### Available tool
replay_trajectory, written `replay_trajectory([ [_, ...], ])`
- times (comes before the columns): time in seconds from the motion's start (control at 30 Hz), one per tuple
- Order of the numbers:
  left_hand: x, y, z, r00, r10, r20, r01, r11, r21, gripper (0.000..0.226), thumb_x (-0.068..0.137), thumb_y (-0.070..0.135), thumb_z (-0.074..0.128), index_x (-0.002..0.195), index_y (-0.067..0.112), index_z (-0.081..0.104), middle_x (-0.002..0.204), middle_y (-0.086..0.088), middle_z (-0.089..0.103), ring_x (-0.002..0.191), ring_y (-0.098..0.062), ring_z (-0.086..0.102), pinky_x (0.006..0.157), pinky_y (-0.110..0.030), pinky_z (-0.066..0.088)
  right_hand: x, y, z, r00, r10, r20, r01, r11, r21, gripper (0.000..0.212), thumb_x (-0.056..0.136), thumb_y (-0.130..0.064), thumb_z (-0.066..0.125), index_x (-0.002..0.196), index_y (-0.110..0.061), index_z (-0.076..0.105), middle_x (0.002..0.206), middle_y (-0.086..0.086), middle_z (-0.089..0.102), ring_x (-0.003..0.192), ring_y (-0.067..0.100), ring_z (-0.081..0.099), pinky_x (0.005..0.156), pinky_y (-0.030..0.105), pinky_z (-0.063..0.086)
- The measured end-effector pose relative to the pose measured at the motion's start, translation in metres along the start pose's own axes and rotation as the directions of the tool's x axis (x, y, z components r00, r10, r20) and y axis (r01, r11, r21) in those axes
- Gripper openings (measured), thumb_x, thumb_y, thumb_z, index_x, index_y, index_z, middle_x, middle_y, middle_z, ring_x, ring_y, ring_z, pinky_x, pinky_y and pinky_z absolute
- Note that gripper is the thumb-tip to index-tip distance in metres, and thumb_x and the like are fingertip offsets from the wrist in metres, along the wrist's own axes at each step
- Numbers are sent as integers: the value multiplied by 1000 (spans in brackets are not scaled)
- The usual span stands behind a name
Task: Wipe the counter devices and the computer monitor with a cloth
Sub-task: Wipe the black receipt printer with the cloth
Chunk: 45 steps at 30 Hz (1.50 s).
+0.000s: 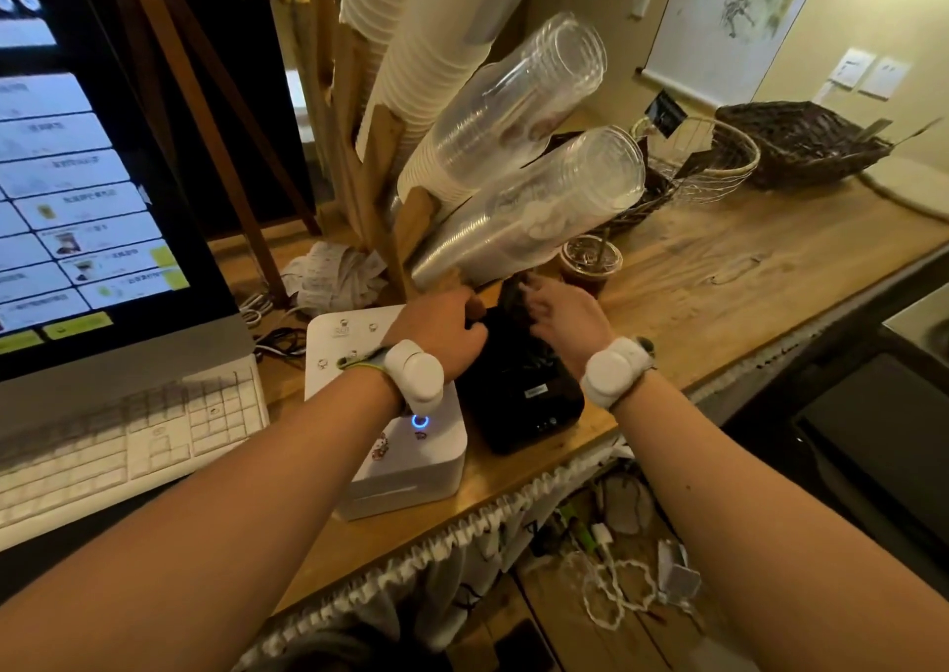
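The bench [719, 281] is bare, worn wood with a white frilled trim [462, 532] along its near edge. It stands in a dim, yellow-walled room with a scroll picture [729, 13] hanging at the far right.

The monitor [77, 183] stands at the left end, lit and showing a grid of tiles, and a white keyboard [128, 440] lies in front of it. Just right of the keyboard sits a white box [411, 450] with a blue ring light. A black printer [518, 404] sits beside the box on its right.

A dark cloth [513, 296] lies bunched on the far top of the printer. The left grip [441, 322] has its fingers curled into the cloth's near side, and the right grip [565, 312] pinches its upper edge between fingers and thumb. We note a white band on each wrist.

Leaning stacks of clear cups [539, 198] overhang the printer's far end, with paper cups [411, 55] stacked behind them. An iced drink [590, 260] stands just beyond the right grip. Crumpled receipts [334, 276] lie behind the white box.

A wire basket [719, 157] and a dark wicker basket [801, 142] stand at the far right. Loose cables [611, 594] lie on the floor below the bench.
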State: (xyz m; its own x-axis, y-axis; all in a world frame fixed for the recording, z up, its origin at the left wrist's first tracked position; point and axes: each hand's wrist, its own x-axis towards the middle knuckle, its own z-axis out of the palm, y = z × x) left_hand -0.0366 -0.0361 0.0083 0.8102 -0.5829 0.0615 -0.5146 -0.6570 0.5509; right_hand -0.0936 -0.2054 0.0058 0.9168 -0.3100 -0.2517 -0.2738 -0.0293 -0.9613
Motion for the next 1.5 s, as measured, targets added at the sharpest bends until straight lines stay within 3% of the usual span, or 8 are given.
replay_trajectory([
  [0.13,1,-2,1,989,124,-80,-132,986,-106,19,85,27,66,103,20,67,93,5,69,85,-11,65,79,-31,56,5,15,-2,990,-61,-126,84,979,188,29,92,9,44,116,14,60,104,23,67,93,32,68,85,37,56],
  [0.3,17,8,13,926,368,83,-368,930,-14,31,88,22,65,119,22,69,115,4,68,107,-12,62,97,-26,48,18,32,-25,870,-43,-491,-3,996,-94,12,79,-6,63,88,-13,70,81,5,71,75,19,67,69,32,54],
  [0.5,49,8,46,946,137,295,-222,934,278,48,100,41,41,147,34,40,154,5,34,139,-23,32,115,-38,30,27,61,-26,928,135,-347,-236,935,-266,26,99,-22,50,111,-5,66,115,16,67,109,33,62,91,39,47],
  [0.63,58,11,52,950,-26,311,-103,915,390,43,97,53,31,136,48,47,153,3,31,137,-28,33,109,-46,36,23,76,-18,940,143,-311,-217,952,-218,34,102,-28,40,89,-12,67,101,20,67,101,35,63,81,37,47],
  [0.77,63,19,58,930,122,346,-192,966,175,33,97,43,43,90,28,72,156,8,32,138,-17,37,109,-34,36,21,84,-23,962,121,-244,-166,970,-176,29,100,-36,44,91,-27,70,103,10,72,101,29,66,96,48,49],
  [1.03,83,8,69,933,-87,349,-36,942,333,58,101,36,35,154,23,14,157,-15,24,141,-38,29,111,-49,33,19,81,-29,984,38,-172,-109,896,-430,44,106,-36,35,119,-9,67,108,8,67,99,20,60,80,27,39],
  [1.23,88,32,57,969,11,246,-95,938,333,31,89,21,49,115,5,42,119,-21,53,110,-36,52,85,-37,41,24,88,-28,984,2,-178,-81,898,-433,46,106,-36,33,113,-7,67,111,13,70,103,29,63,79,32,43],
  [1.5,90,28,71,936,-182,301,119,969,214,43,104,22,36,143,4,38,140,-19,49,125,-36,51,86,-34,42,26,87,-28,981,65,-184,-137,903,-407,45,105,-38,34,132,-12,60,129,10,64,122,28,57,99,34,40],
])
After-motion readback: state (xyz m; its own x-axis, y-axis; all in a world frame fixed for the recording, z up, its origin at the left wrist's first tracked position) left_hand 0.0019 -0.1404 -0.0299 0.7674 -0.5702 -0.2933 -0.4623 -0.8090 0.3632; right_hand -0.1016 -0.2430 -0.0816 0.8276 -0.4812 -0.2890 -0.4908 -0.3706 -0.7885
